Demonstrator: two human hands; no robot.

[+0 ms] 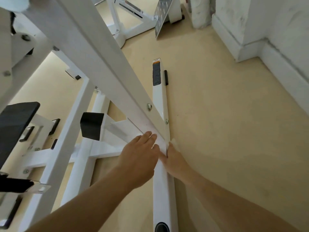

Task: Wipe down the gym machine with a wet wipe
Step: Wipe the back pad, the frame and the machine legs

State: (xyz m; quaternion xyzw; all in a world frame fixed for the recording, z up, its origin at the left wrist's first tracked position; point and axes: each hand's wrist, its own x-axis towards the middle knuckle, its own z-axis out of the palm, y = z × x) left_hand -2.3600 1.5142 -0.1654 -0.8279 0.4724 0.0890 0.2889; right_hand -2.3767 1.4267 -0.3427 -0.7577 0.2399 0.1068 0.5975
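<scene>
The white gym machine (93, 52) fills the left and centre: a long diagonal beam runs down to a floor beam (159, 101) and is bolted there. My left hand (140, 156) lies flat on that joint, fingers stretched out, nothing visibly in it. My right hand (173, 159) is curled against the right side of the floor beam. A small pale corner of the wet wipe (174, 141) sticks out past its fingertips; the rest of the wipe is hidden under the hand.
Black pads (15, 126) and a black end cap (91, 125) sit on the frame at left. A second white machine with a metal footplate (163, 15) stands at the back. A white wall and skirting (274, 64) run along the right, with beige floor (225, 123) between.
</scene>
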